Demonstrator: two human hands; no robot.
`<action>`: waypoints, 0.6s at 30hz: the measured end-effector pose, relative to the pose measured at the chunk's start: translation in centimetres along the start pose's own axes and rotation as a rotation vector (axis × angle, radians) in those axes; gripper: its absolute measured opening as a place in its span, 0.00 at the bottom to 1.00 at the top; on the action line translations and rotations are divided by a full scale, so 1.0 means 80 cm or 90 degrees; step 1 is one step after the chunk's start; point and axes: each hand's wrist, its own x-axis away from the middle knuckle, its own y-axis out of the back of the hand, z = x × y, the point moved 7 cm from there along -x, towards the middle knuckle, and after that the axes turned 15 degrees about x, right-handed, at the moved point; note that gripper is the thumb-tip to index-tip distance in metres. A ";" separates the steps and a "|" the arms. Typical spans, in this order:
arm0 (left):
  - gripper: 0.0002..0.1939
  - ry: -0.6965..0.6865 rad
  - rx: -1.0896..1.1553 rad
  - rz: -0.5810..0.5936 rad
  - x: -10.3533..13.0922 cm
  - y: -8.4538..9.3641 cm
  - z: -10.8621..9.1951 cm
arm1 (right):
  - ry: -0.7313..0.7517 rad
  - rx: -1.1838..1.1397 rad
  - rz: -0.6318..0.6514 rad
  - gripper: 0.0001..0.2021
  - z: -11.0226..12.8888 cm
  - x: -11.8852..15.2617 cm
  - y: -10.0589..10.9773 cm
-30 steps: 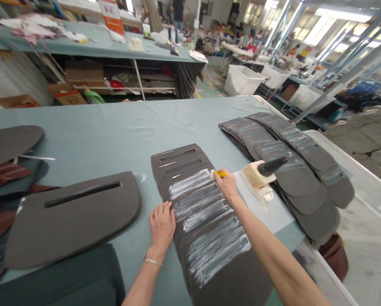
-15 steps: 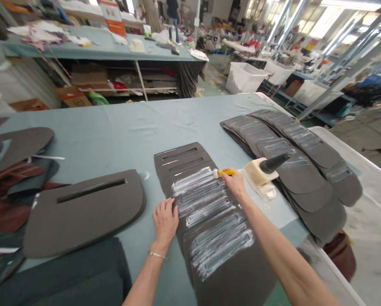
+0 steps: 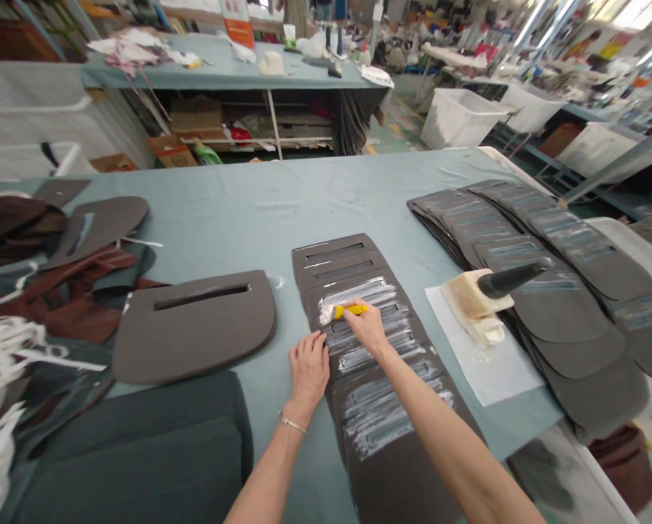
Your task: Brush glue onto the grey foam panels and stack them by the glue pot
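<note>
My right hand is closed around the yellow handle of a brush. The white-coated bristles touch the left end of a slot in an overlapping row of dark grey panels. White streaks cover several of the slotted areas; the two farthest slots show only thin white marks. Against the left edge of this row lies my left hand, fingers spread a little, holding nothing. To the right, a cream container with a black cone-shaped part stands on a white sheet.
More slotted grey panels overlap at the right. At the left are another slotted panel, dark folded material, reddish-brown cloth and white strips. Behind stands another table and a white bin.
My right hand has moved the brush leftwards across the slot, from its right end to its left end. My left hand stays at the panels' edge. The whole view has shifted.
</note>
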 end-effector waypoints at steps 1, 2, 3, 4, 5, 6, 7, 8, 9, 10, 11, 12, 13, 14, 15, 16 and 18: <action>0.16 -0.002 -0.007 0.003 0.000 0.000 0.000 | -0.010 0.027 -0.042 0.09 0.001 0.000 0.004; 0.16 -0.004 -0.012 0.004 -0.001 0.000 0.000 | 0.002 0.046 -0.076 0.09 0.005 0.001 0.008; 0.16 -0.005 -0.016 0.004 -0.001 0.000 -0.001 | 0.037 0.057 -0.091 0.09 0.012 0.003 0.010; 0.16 -0.006 -0.019 0.005 -0.001 0.000 -0.001 | 0.083 0.061 -0.082 0.09 0.017 0.005 0.011; 0.16 -0.006 -0.022 0.005 0.000 0.000 -0.001 | 0.126 0.063 -0.054 0.09 0.019 0.006 0.011; 0.16 -0.005 -0.024 0.005 0.000 -0.001 0.000 | 0.148 0.065 -0.026 0.09 0.014 0.005 0.013; 0.16 -0.002 -0.025 0.004 0.001 -0.001 0.000 | 0.143 0.073 -0.014 0.09 0.000 0.002 0.022; 0.16 0.000 -0.023 0.005 0.001 -0.002 0.001 | 0.112 0.089 -0.025 0.09 -0.020 -0.004 0.038; 0.16 0.002 -0.019 0.005 0.001 -0.003 0.002 | 0.063 0.112 -0.061 0.09 -0.044 -0.010 0.060; 0.16 0.006 -0.010 0.004 0.001 -0.003 0.003 | 0.008 0.137 -0.108 0.09 -0.069 -0.015 0.085; 0.16 0.011 0.003 0.002 0.001 -0.002 0.004 | -0.036 0.164 -0.154 0.09 -0.089 -0.017 0.108; 0.16 0.020 0.021 0.000 0.000 -0.001 0.006 | -0.066 0.186 -0.193 0.10 -0.102 -0.018 0.128; 0.15 0.033 0.045 -0.005 0.000 0.001 0.007 | -0.076 0.200 -0.212 0.10 -0.107 -0.016 0.140; 0.15 0.048 0.071 -0.014 0.000 0.004 0.009 | -0.068 0.200 -0.211 0.10 -0.105 -0.013 0.143; 0.15 0.062 0.094 -0.027 0.000 0.008 0.010 | -0.045 0.186 -0.192 0.10 -0.096 -0.008 0.138; 0.15 0.070 0.110 -0.039 0.001 0.012 0.010 | -0.010 0.162 -0.158 0.09 -0.081 0.000 0.126; 0.15 0.064 0.113 -0.043 0.006 0.016 0.005 | 0.080 0.102 -0.069 0.09 -0.044 0.018 0.089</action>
